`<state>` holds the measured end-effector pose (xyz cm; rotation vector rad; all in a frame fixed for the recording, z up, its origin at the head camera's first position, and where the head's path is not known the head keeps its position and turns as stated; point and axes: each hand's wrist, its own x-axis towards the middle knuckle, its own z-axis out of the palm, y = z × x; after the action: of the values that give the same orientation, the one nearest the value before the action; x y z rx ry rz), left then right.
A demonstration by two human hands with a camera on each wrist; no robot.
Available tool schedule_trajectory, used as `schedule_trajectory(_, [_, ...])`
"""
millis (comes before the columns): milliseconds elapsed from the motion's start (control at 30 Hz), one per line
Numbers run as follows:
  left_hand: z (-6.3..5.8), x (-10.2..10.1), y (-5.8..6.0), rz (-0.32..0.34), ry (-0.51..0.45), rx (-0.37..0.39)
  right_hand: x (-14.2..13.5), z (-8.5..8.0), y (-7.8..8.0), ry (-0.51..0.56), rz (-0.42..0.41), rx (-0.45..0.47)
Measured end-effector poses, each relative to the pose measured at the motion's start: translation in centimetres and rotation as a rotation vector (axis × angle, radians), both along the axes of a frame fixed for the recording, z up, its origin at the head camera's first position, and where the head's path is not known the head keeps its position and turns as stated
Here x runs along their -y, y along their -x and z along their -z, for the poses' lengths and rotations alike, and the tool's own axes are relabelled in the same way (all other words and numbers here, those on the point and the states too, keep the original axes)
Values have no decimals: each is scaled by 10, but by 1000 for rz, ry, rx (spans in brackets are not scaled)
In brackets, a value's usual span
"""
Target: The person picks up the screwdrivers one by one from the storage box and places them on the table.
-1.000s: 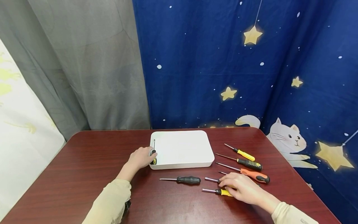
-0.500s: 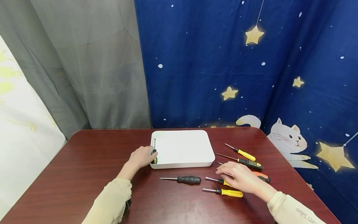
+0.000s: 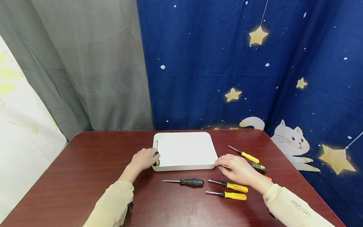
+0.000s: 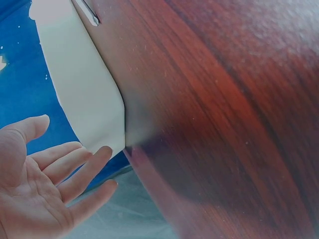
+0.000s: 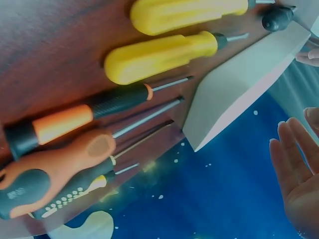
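At the left side of a white rectangular tray (image 3: 187, 148), my left hand (image 3: 142, 158) rests with relaxed fingers. Beside its thumb, a black-and-yellow screwdriver (image 3: 157, 163) lies along the tray's left end. My right hand (image 3: 238, 168) is at the tray's right front corner, its fingers extended; whether they touch the tray I cannot tell. Under and behind this hand lie a black-handled screwdriver (image 3: 258, 167) and an orange-and-black screwdriver (image 5: 75, 164), mostly hidden in the head view. A slimmer black-and-orange screwdriver (image 5: 75, 122) shows beside them in the right wrist view.
In front of the tray lies a black screwdriver (image 3: 192, 182). Two yellow screwdrivers (image 3: 237, 187) lie to its right, side by side. Another yellow screwdriver (image 3: 250, 157) is farther back on the right. Curtains stand behind the dark red table (image 3: 107, 151).
My right hand has moved away from the yellow screwdrivers, back and left to the tray's corner, uncovering their handles. My left hand has stayed at the tray.
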<state>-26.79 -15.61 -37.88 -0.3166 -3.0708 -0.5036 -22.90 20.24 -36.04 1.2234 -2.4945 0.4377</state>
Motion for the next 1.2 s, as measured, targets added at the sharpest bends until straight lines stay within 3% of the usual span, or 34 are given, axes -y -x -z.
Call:
schedule_trajectory(667, [0, 0, -1, 0, -1, -3, 31, -22, 22, -12, 42, 48])
schedule_trajectory(967, [-1, 0, -2, 4, -2, -10, 49, -24, 33, -11, 63, 70])
schedule_trajectory(1200, [-1, 0, -2, 9, 1, -12, 62, -25, 42, 11, 46, 35])
